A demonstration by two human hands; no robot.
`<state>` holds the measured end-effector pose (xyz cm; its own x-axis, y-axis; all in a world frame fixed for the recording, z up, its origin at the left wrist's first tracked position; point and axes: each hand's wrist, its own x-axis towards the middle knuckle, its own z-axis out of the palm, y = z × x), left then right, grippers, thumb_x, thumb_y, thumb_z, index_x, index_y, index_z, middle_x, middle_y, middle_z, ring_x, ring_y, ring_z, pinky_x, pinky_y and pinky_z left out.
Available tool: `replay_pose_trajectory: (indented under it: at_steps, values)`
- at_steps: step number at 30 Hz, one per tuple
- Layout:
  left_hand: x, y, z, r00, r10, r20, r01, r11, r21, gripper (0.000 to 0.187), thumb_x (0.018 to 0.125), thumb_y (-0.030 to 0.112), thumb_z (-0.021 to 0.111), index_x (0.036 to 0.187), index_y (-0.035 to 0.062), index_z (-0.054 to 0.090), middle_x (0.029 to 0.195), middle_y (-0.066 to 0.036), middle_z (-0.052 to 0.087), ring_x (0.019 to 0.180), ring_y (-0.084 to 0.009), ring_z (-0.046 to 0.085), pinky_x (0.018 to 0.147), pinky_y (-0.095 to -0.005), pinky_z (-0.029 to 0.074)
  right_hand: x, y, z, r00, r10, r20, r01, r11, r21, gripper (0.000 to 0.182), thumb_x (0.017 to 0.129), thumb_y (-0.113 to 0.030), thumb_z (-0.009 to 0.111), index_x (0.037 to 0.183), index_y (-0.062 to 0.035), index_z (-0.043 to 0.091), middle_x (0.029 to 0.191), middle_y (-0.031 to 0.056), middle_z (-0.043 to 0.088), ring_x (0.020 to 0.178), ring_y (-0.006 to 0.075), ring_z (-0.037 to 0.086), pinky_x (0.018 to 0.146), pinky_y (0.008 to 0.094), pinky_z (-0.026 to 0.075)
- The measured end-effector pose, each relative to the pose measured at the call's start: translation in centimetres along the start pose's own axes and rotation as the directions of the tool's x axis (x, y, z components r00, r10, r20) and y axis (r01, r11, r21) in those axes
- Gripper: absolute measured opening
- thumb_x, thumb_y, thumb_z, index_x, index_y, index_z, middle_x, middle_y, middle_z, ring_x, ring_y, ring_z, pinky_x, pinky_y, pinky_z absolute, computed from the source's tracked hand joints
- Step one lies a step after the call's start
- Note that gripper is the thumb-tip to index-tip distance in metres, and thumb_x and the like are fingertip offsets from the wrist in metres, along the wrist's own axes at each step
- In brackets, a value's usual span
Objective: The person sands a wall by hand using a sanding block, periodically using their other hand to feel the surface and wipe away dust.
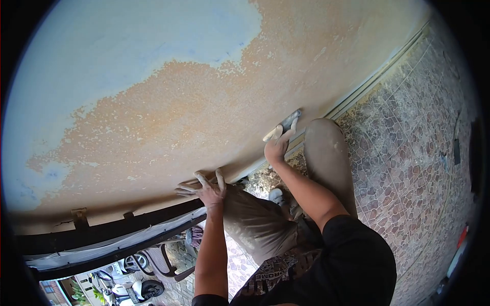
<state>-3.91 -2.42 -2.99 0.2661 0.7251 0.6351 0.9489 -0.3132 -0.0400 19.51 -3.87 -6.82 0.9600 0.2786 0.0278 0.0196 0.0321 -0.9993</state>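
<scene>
My right hand (278,144) is closed around a flat scraper (291,120) with a pale handle, its blade at the lower part of the wall (204,112). Dust coats my fingers. To the left, my left hand (207,191) has its fingers spread against the wall and holds nothing. The wall has a large peeled tan area with white specks, and smooth pale blue-white paint (143,35) remains at the upper left.
Paint flakes and dust lie on the patterned tile floor (398,178) along the wall's base. My bent knees are close to the wall. At the lower left are a dark beam (112,232), a chair (163,262) and a parked motorcycle (127,291).
</scene>
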Motion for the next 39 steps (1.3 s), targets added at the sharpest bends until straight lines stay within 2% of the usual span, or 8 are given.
replay_pose_trajectory:
  at_steps: [6,12,18,24,29,32,35,39]
  values:
    - [1.1,-0.3,0.0,0.996,0.064,-0.06,-0.065,0.998,-0.025,0.098,0.082,0.058,0.066,0.156,0.0207,0.015,0.149,-0.045,-0.013,0.136,-0.0672,-0.009,0.102,-0.0799,0.004,-2.7,-1.7,0.3,0.909,0.402,0.112,-0.415,0.898,0.145,0.057,0.102,-0.017,0.046,0.146,0.0064,0.019,0.131,0.0265,0.045,0.114,0.035,0.051,0.1,0.0421,0.04]
    - [-0.1,0.2,-0.7,0.991,-0.072,0.116,0.069,0.997,0.032,0.097,0.083,0.062,0.063,0.154,0.0111,0.022,0.147,-0.047,-0.015,0.136,-0.066,-0.01,0.105,-0.077,0.001,-0.8,-3.1,-1.2,0.847,-0.491,0.204,0.523,0.838,-0.154,0.065,0.098,-0.014,0.053,0.146,0.0056,0.014,0.109,0.0223,0.052,0.089,0.0292,0.054,0.081,0.0431,0.044]
    - [0.8,0.0,-0.5,0.999,-0.011,0.032,0.011,1.0,-0.014,0.083,0.081,0.057,0.068,0.142,0.0077,0.042,0.143,-0.053,-0.007,0.132,-0.0723,-0.007,0.099,-0.083,0.005,-2.6,3.9,0.4,0.882,0.465,0.074,-0.463,0.885,-0.044,0.061,0.099,-0.014,0.052,0.144,0.0049,0.015,0.104,0.0208,0.053,0.081,0.0248,0.055,0.076,0.0409,0.045]
    - [-0.2,-0.5,0.4,0.98,-0.114,0.161,0.123,0.991,-0.047,0.086,0.081,0.058,0.067,0.143,0.006,0.04,0.143,-0.053,-0.007,0.131,-0.0729,-0.007,0.098,-0.0836,0.005,-2.1,-2.6,-1.2,0.874,-0.451,0.183,0.475,0.872,-0.117,0.062,0.096,-0.017,0.058,0.136,0.0114,0.02,0.103,0.0257,0.056,0.085,0.0332,0.059,0.081,0.0452,0.045]
    - [-0.2,-0.4,0.2,0.98,-0.114,0.166,0.12,0.992,-0.029,0.085,0.082,0.059,0.066,0.142,0.0032,0.045,0.143,-0.053,-0.009,0.132,-0.0715,-0.009,0.1,-0.0822,0.005,-1.5,0.4,-0.8,0.913,0.379,0.154,-0.36,0.923,-0.138,0.057,0.1,-0.019,0.051,0.137,0.0098,0.018,0.111,0.031,0.057,0.096,0.0382,0.061,0.087,0.0463,0.046]
    - [0.5,0.1,-0.5,0.985,-0.104,0.137,0.109,0.994,-0.023,0.094,0.083,0.063,0.062,0.149,0.0024,0.033,0.147,-0.048,-0.01,0.137,-0.0659,-0.01,0.106,-0.0761,0.0,-3.7,-5.7,-0.5,0.957,-0.186,0.223,0.128,0.96,0.25,0.055,0.099,-0.014,0.052,0.137,0.0068,0.018,0.095,0.0226,0.057,0.077,0.0304,0.059,0.074,0.0444,0.047]
    - [0.2,0.6,-0.8,0.983,-0.106,0.148,0.11,0.994,-0.014,0.095,0.083,0.063,0.062,0.149,0.0023,0.032,0.147,-0.048,-0.01,0.137,-0.0658,-0.01,0.106,-0.076,0.001,-2.5,-2.9,-0.4,0.883,-0.419,0.21,0.393,0.906,0.158,0.055,0.099,-0.012,0.053,0.137,0.0065,0.018,0.091,0.0182,0.056,0.072,0.0272,0.056,0.07,0.0435,0.046]
    - [0.6,0.4,-0.7,0.992,-0.073,0.101,0.072,0.997,0.018,0.097,0.083,0.063,0.062,0.15,0.0024,0.029,0.147,-0.049,-0.009,0.137,-0.0656,-0.01,0.106,-0.0758,0.002,-1.3,4.5,-0.4,0.897,0.349,0.269,-0.353,0.935,-0.037,0.053,0.101,-0.016,0.048,0.137,0.0065,0.017,0.104,0.024,0.059,0.086,0.0312,0.061,0.078,0.0428,0.048]
